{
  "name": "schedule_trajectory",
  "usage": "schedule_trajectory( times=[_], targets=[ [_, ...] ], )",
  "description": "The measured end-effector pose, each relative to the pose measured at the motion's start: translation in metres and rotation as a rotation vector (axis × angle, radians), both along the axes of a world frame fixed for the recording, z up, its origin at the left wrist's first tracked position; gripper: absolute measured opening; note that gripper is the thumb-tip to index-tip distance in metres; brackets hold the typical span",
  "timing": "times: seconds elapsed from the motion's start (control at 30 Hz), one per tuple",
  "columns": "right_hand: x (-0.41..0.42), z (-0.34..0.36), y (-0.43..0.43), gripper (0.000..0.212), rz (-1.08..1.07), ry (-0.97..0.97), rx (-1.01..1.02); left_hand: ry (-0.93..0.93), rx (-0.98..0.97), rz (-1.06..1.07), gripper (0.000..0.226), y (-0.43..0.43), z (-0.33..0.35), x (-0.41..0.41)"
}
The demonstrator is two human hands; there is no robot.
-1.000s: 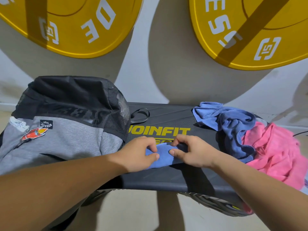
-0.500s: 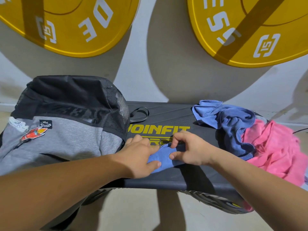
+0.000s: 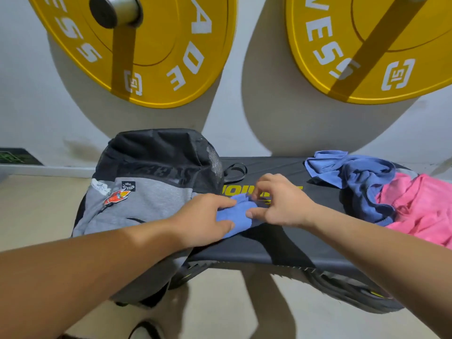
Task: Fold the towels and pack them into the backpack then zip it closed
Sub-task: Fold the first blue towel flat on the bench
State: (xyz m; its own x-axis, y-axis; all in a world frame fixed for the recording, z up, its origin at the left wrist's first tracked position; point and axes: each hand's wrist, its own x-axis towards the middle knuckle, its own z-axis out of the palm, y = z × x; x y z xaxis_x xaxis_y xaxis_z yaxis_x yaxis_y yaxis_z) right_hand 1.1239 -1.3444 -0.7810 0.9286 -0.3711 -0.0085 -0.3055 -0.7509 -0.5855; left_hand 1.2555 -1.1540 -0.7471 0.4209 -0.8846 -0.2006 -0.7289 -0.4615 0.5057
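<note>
A small folded blue towel (image 3: 238, 215) lies on the black bench (image 3: 269, 245) between my hands. My left hand (image 3: 205, 218) rests on its left part, fingers laid over the cloth and thumb at its near edge. My right hand (image 3: 278, 201) pinches the towel's right edge between thumb and curled fingers. The grey and black backpack (image 3: 146, 187) lies on the bench's left end, right beside my left hand. A crumpled blue towel (image 3: 354, 177) and a pink towel (image 3: 423, 209) are heaped at the bench's right end.
Two yellow weight plates (image 3: 156, 57) (image 3: 371, 50) hang on the white wall behind the bench. A black strap loop (image 3: 234, 170) sticks out beside the backpack. Pale floor lies below and to the left of the bench.
The camera has tilted up and back. My right hand's fingers have lifted and curled at the towel's right edge, and my left hand has slid further onto the towel.
</note>
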Motion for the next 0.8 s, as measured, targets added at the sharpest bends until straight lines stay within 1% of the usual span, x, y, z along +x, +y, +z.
schedule_trajectory(
  times=[0.07,0.13,0.2,0.27,0.33,0.4,0.43,0.47,0.53,0.6,0.67,0.7,0.73,0.77,0.8],
  targets=[
    [0.009,0.006,0.020,0.031,-0.040,-0.114,-0.048,-0.060,-0.047,0.088,0.046,0.017,0.021,0.015],
    [0.017,0.009,0.042,0.025,-0.063,-0.183,-0.054,-0.107,-0.083,0.172,0.054,0.035,0.036,0.031],
    [0.027,0.008,0.065,0.018,-0.011,-0.175,-0.103,-0.116,-0.118,0.237,0.056,0.055,0.043,0.046],
    [0.037,0.005,0.091,0.013,0.104,-0.136,-0.132,-0.141,-0.120,0.287,0.057,0.074,0.041,0.059],
    [0.049,-0.001,0.117,0.017,0.246,-0.090,-0.176,-0.132,-0.113,0.312,0.055,0.089,0.030,0.069],
    [0.062,-0.009,0.140,0.027,0.365,-0.085,-0.252,-0.089,-0.107,0.335,0.044,0.096,0.017,0.077],
    [0.068,-0.013,0.148,0.031,0.388,-0.089,-0.266,-0.075,-0.108,0.342,0.038,0.097,0.012,0.081],
    [0.074,-0.017,0.152,0.033,0.389,-0.091,-0.268,-0.073,-0.108,0.344,0.036,0.096,0.009,0.084],
    [0.084,-0.027,0.150,0.038,0.385,-0.062,-0.271,-0.080,-0.106,0.323,0.041,0.095,0.006,0.089],
    [0.090,-0.035,0.140,0.041,0.444,-0.026,-0.299,-0.077,-0.112,0.308,0.046,0.094,0.002,0.094],
    [0.094,-0.044,0.127,0.035,0.532,-0.044,-0.389,-0.062,-0.122,0.301,0.043,0.094,0.000,0.096],
    [0.094,-0.048,0.123,0.032,0.539,-0.058,-0.396,-0.056,-0.144,0.287,0.043,0.094,0.001,0.096],
    [0.095,-0.049,0.121,0.028,0.509,-0.058,-0.355,-0.053,-0.166,0.278,0.044,0.095,0.003,0.096],
    [0.098,-0.046,0.120,0.025,0.441,-0.044,-0.270,-0.054,-0.196,0.273,0.046,0.096,0.007,0.097],
    [0.104,-0.042,0.118,0.021,0.359,-0.025,-0.139,-0.063,-0.217,0.276,0.046,0.096,0.013,0.096]
  ],
)
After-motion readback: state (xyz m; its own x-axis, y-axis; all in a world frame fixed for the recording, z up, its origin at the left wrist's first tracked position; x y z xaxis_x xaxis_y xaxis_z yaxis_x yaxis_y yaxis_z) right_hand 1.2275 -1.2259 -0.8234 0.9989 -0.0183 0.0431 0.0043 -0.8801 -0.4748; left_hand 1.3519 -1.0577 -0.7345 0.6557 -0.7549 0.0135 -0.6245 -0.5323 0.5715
